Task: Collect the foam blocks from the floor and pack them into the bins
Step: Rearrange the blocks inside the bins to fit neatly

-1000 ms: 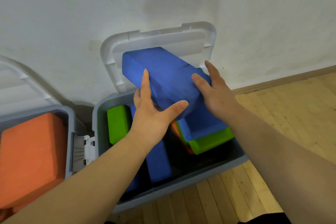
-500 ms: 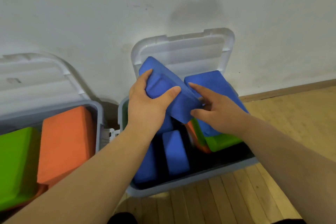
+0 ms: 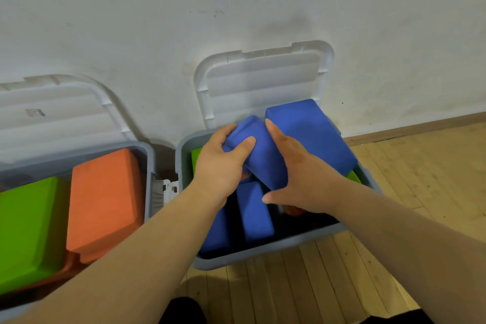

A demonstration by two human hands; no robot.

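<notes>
Here, over the right bin (image 3: 263,254), the left hand (image 3: 223,166) grips the top end of the tilted block (image 3: 265,166), thumb across; the right hand (image 3: 305,179) presses straight-fingered against its side.

The left grey plastic bin (image 3: 150,166) and its green foam block (image 3: 29,231) run off the left edge. In the right grey plastic bin (image 3: 263,254), the left hand (image 3: 221,166), fingertips lost behind the tilted blue foam block (image 3: 265,163), hides most of a green foam block (image 3: 196,160) at the far left corner. The right hand (image 3: 307,176) covers most of an orange foam piece (image 3: 293,210).
</notes>
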